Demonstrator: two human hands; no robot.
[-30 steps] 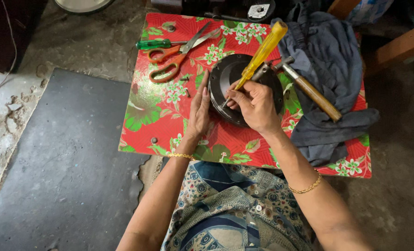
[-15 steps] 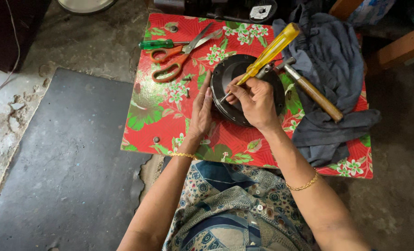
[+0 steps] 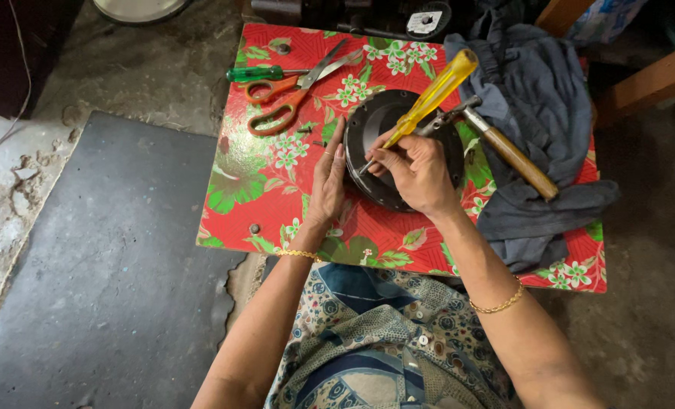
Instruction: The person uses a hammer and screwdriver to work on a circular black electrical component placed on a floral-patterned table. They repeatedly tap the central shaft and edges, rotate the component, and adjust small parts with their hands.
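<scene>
Yellow-handled screwdriver [image 3: 428, 98] in right hand [image 3: 417, 173], tip on round black metal disc [image 3: 375, 125].

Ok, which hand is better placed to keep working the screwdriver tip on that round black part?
Right, probably. The right hand grips the yellow-handled screwdriver with its tip down on the round black part. The left hand lies flat against that part's left edge, so it looks better suited to steadying.

screwdriver tip [image 3: 364, 168] hidden, white dish [image 3: 137, 9] cropped
</scene>
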